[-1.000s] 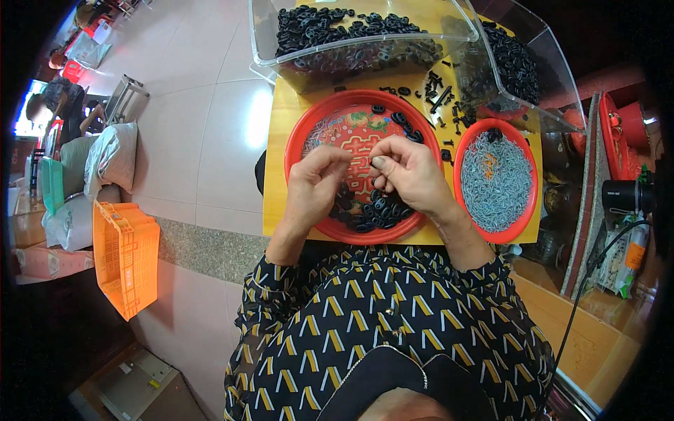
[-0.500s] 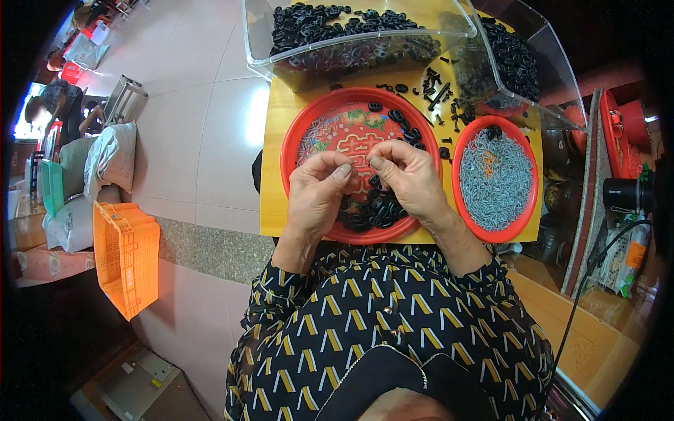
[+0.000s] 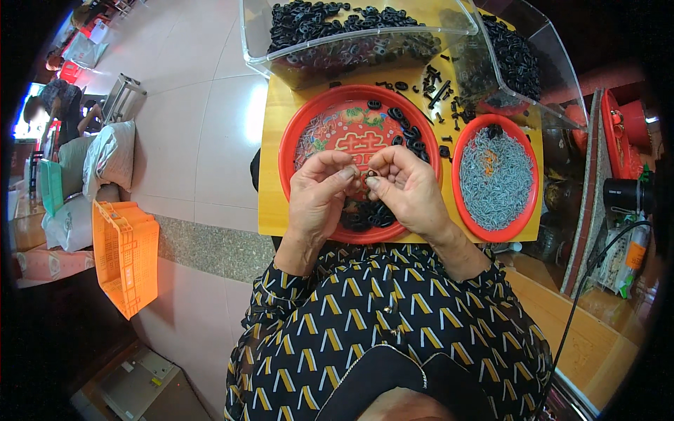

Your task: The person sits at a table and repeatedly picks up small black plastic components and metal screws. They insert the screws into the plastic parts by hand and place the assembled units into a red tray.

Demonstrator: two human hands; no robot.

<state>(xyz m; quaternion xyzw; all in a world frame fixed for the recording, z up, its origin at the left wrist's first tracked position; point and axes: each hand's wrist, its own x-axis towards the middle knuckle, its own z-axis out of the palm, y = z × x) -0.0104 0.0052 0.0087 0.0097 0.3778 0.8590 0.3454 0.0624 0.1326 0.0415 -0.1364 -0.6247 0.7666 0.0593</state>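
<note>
Over a round red tray (image 3: 286, 133) with a printed pattern, both my hands meet with their fingertips close together. My right hand (image 3: 415, 193) pinches a small black oval part (image 3: 371, 173) between thumb and forefinger. Thumb and forefinger of my left hand (image 3: 319, 196) are pressed together beside that part; what they hold, if anything, is too small to make out. More black plastic parts (image 3: 361, 216) lie in the tray below my hands and along its right side. Loose screws (image 3: 309, 133) are spread at the tray's left side.
Right of the tray stands a red oval dish (image 3: 458, 179) full of silver screws (image 3: 497, 193). Two clear bins (image 3: 365, 35) (image 3: 519, 63) of black parts stand behind. Loose black pieces (image 3: 437, 91) lie on the yellow table (image 3: 274, 217). An orange crate (image 3: 126, 259) is on the left.
A small black part now shows between my fingertips, where it was hidden before. My hands stay almost in the same place.
</note>
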